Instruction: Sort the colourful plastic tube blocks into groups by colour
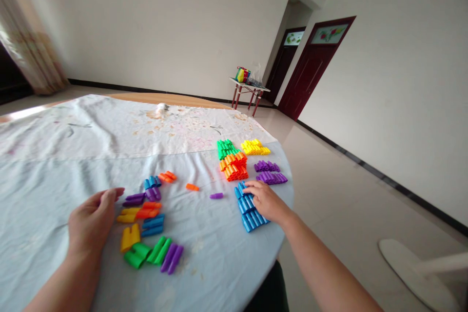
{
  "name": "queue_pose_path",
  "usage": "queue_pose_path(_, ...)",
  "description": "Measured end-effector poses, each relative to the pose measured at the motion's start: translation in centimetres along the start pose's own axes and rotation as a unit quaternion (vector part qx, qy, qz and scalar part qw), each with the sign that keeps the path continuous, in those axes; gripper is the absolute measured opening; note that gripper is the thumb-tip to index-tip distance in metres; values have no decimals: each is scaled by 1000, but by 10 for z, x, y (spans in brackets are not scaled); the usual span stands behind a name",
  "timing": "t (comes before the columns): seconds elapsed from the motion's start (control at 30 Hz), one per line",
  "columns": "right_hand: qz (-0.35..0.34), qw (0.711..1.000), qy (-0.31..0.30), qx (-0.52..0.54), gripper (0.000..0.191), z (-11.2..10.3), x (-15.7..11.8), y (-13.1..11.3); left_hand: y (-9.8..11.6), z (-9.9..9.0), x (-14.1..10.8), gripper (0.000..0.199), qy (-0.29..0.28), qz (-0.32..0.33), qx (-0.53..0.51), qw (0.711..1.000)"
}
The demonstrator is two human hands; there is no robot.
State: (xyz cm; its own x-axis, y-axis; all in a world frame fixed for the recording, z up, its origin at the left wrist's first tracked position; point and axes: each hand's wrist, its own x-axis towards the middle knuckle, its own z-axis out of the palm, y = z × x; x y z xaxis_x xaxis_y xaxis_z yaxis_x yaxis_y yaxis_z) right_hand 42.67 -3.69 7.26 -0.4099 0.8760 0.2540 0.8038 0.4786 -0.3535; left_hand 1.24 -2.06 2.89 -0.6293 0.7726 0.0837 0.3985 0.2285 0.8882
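Observation:
My right hand (pixel 268 201) is over a block of blue bullet-shaped plastic pieces (pixel 252 220) lying in rows. Its bent fingertips are on a blue piece in the far row. My left hand (pixel 93 219) is at the left, fingers curled in and thumb against them; whether anything is inside is hidden. Just right of its fingertips lie purple pieces (pixel 134 199). Small side-by-side groups spread nearby: yellow (pixel 130 238), green (pixel 160 250), orange (pixel 149 210), blue (pixel 152 224) and purple (pixel 171 258). A single orange piece (pixel 192 187) and a single purple piece (pixel 216 196) lie between my hands.
Beyond my right hand are stacked orange (pixel 234 165), green (pixel 227 148), yellow (pixel 255 147) and purple pieces (pixel 271 178), near the round table's right edge. A wrinkled cloth (pixel 204 253) covers the table. A small side table (pixel 252 87) with bags stands by the wall.

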Motion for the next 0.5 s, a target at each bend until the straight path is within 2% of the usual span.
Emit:
queue_pose_path(0.13, -3, 1000, 2, 4, 48, -1, -3, 1, -3, 2, 2, 38, 1, -3, -16, 1000)
queue_pose_path(0.23, -2, 999, 32, 0, 46, -4, -2, -5, -4, 3, 2, 37, -1, -5, -25, 1000)
queue_pose_path(0.37, -19, 996, 85, 35, 40, 2, 11, -32, -1, 3, 1, 36, -5, -5, -33, 999)
queue_pose_path(0.5, -43, 998, 36, 40, 35, 27, 30, -62, 0, 1, -1, 38, -7, 3, -40, 999)
